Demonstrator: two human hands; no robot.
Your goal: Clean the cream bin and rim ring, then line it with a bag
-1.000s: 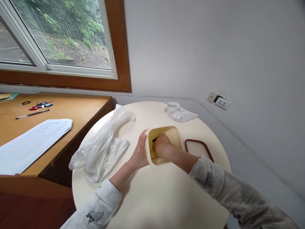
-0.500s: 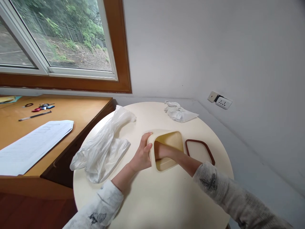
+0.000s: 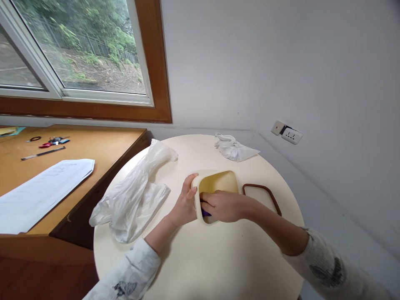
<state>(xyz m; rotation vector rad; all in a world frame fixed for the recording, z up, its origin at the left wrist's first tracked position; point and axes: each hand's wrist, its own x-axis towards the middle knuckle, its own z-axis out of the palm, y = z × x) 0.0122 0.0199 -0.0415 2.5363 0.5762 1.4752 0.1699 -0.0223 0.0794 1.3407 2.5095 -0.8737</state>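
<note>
A pale yellow rectangular bin [image 3: 220, 180] is tipped on the round cream table [image 3: 200, 266], its mouth turned toward me. My left hand [image 3: 186, 204] grips the bin's left side near the rim, thumb toward the opening. At the mouth, my right hand [image 3: 223, 204] has its fingers inside, bent around a small purple thing [image 3: 205, 213]. Most of that purple thing is hidden by the fingers and the bin's wall, so its kind does not show. To the right of the bin lies a reddish-brown rounded frame [image 3: 265, 188], flat on the table.
A crumpled clear plastic bag [image 3: 134, 200] spreads over the table's left side. Near the back sits a knotted white plastic bag [image 3: 234, 148]. The wooden desk [image 3: 121, 146] at left holds papers [image 3: 46, 191], a pen [image 3: 43, 153] and keys [image 3: 56, 141]. A wall socket [image 3: 292, 135] is on the right.
My right hand has drawn back from deep inside the bin toward its mouth, and a purple thing now shows at its fingers. My left hand keeps its hold on the bin.
</note>
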